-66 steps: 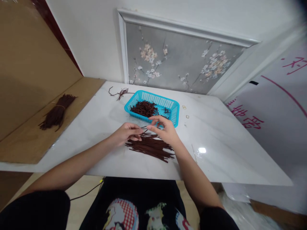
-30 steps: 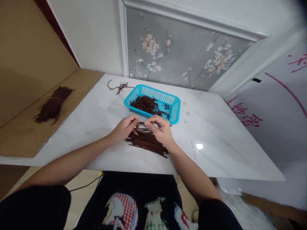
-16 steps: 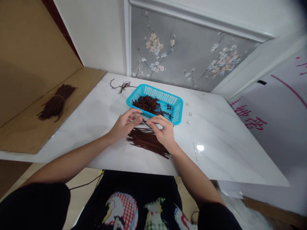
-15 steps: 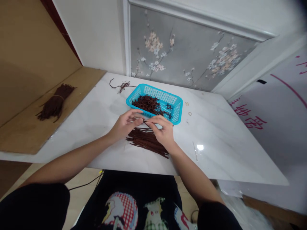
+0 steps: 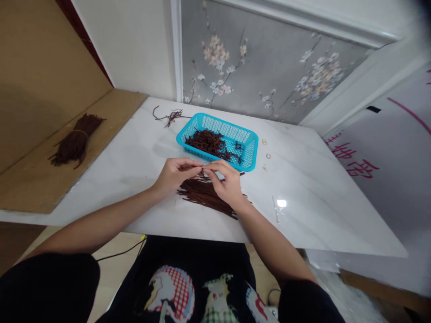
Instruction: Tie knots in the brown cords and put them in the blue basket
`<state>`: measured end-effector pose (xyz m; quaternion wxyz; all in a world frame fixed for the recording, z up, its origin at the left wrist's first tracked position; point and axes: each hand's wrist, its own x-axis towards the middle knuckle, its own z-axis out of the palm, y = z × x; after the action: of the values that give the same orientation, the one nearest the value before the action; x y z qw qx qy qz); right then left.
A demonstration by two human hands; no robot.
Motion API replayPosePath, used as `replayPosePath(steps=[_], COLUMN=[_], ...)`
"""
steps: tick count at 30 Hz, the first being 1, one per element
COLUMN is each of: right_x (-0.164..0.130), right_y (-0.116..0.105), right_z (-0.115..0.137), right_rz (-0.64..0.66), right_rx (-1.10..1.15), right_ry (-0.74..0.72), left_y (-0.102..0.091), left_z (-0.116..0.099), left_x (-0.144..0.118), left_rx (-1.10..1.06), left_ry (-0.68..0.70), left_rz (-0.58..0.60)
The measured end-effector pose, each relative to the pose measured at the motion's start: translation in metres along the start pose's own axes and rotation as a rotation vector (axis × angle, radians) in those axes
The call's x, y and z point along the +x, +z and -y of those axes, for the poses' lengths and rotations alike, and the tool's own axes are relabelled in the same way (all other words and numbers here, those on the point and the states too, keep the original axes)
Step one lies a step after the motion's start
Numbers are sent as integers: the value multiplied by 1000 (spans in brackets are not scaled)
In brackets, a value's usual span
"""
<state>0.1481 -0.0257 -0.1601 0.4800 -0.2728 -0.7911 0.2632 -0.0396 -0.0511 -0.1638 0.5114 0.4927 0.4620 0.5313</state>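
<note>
My left hand and my right hand meet fingertip to fingertip in front of the basket. Both pinch a thin brown cord, most of it hidden by the fingers. Beneath them a flat pile of brown cords lies on the white table, partly covered by my right hand. Just beyond stands a blue plastic basket, holding a heap of short brown cord pieces that look knotted, with a few loose ones at its right side.
A bundle of brown cords tied with a band rests on cardboard at the left. Loose cord strands lie behind the basket. To its right are small rubber bands on the white table. A wall panel borders the back.
My fingertips have drawn slightly closer in their pinch on the cord, and the left fingers have curled in more. The whole view has shifted a little.
</note>
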Motion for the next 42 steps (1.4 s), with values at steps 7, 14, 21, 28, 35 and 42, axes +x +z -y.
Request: replayPosePath(steps=[7, 14, 21, 28, 35, 42], right_x=[-1, 5, 3, 2, -5, -7], right_y=[0, -3, 0, 4, 14, 17], right_z=[8, -6, -5, -3, -10, -11], right_rz=[-69, 43, 119, 49, -59, -196], right_rx=[9, 342, 308, 274, 395, 365], right_ry=[53, 344, 373, 341, 369, 371], left_y=[4, 3, -6, -7, -6, -7], left_z=[0, -8, 6, 7, 5, 6], left_x=[-2, -8, -7, -8, -8, -7], left_rx=[-66, 73, 499, 911, 996, 1001], left_ry=[9, 98, 466, 656, 677, 636], left_rz=[11, 110, 153, 52, 115, 176])
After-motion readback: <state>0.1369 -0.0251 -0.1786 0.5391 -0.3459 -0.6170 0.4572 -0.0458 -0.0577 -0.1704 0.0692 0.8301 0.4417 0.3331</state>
